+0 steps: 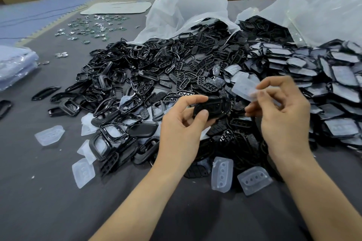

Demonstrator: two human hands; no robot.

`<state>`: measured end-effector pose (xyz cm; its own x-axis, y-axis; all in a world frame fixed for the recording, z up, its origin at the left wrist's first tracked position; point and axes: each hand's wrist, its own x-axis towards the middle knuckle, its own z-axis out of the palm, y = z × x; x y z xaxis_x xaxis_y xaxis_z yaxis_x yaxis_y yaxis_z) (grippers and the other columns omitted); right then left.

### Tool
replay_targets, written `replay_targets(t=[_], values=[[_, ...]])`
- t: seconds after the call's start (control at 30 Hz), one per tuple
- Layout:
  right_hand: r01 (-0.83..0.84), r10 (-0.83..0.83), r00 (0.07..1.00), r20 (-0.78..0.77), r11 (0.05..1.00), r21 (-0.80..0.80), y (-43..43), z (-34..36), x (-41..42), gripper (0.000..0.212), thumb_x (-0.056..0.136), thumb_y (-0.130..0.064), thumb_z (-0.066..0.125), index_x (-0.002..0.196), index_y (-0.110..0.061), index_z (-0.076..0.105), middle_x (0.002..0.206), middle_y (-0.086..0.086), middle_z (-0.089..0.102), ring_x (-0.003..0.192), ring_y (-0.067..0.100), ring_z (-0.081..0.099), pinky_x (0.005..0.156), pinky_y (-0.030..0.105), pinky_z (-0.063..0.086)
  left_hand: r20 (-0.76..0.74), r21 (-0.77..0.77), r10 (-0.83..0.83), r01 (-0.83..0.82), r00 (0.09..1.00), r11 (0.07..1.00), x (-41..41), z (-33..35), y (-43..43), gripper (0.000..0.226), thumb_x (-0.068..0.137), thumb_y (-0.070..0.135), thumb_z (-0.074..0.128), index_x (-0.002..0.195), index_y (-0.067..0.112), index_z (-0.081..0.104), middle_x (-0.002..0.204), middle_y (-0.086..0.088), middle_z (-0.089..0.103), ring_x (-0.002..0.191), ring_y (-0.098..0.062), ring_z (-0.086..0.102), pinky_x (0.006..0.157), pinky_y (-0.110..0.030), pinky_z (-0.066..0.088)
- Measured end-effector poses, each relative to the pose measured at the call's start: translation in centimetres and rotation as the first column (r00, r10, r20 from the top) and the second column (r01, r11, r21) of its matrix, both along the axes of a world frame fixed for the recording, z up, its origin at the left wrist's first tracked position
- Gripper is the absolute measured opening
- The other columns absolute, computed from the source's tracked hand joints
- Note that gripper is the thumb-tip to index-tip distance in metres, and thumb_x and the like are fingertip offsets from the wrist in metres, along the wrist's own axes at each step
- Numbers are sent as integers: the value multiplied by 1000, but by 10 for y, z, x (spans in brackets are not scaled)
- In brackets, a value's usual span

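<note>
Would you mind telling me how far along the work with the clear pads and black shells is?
Done, it seems: a large stack of black pieces with clear pads on them lies at the right. In hand: the left hand grips a black shell while the right hand pinches a clear pad. Left: a big heap of loose black parts and a few loose pads.

Soft, even light falls from overhead, fairly bright. Glare whitens the clear plastic bag (pixel 317 10) at upper right, and glints run over the glossy black frames (pixel 121 76). A dim shadow lies on the grey cloth (pixel 215 217) near the bottom edge. Motion blur smears the right hand (pixel 284 115) and the translucent pad (pixel 244 87) it pinches; the left hand (pixel 182 123), gripping a black shell (pixel 213 107), looks sharper. The picture's edges bow outward, wide-angle.
</note>
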<state>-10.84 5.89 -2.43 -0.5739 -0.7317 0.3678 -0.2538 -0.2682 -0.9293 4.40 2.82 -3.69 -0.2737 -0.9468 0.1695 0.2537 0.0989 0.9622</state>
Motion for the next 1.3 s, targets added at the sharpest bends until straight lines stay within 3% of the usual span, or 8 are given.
replay_targets(t=[0.27,0.4,0.73,0.83,0.93,1.1,1.2,1.3], values=[[-228,231,973,-3,962,153,-1,-5,17,16,87,-7,66,80,-21,71,72,-7,72,66,7,68,59,20,55,52,-14,-49,50,997,999,-1,1,2,30,92,-9,53,96,18,65,81,-1,75,81,-12,72,73,-21,56],[-334,297,924,240,933,134,-3,-6,17,15,87,-3,64,78,-13,72,69,-1,71,61,10,67,54,18,51,-31,66,-49,51,998,997,0,2,1,32,91,-9,54,101,20,63,82,-7,75,79,-15,72,70,-22,57],[-486,373,764,527,870,89,-3,-3,15,15,80,-17,65,69,-15,74,75,4,71,65,11,65,51,18,48,-40,146,-47,53,998,988,2,3,2,32,91,4,60,111,28,59,83,-4,75,70,-11,66,63,-21,53],[-412,329,855,401,900,141,-3,-7,15,16,87,-11,64,75,-18,71,75,0,69,66,11,62,52,19,49,-27,113,-35,38,999,993,4,5,1,31,90,5,62,111,28,60,77,-1,74,65,-9,63,55,-19,50],[-248,244,969,43,952,178,-2,-7,16,22,84,-3,68,81,-25,66,72,-6,64,63,9,57,59,19,48,-4,83,-33,33,999,996,4,4,1,29,90,6,62,109,28,61,69,4,71,62,-5,61,52,-17,48],[-145,144,902,-408,989,30,4,-2,20,7,83,-15,61,81,-22,64,82,-13,60,80,12,56,71,18,44,45,41,19,-21,999,999,3,1,1,24,91,3,61,96,26,67,67,0,69,59,-4,60,53,-16,48],[-136,156,900,-408,988,78,3,-5,16,7,85,-22,68,79,-23,65,81,-12,62,82,12,57,73,21,45,62,31,33,-35,997,999,2,1,1,27,90,4,63,89,31,70,73,-12,68,64,-8,61,57,-18,50],[-162,170,977,-130,984,71,0,-5,14,12,87,-18,68,79,-25,65,74,-12,65,67,7,58,66,20,47,36,35,11,-12,999,999,0,3,1,21,88,4,65,93,24,70,80,-29,67,74,-11,70,63,-18,53]])
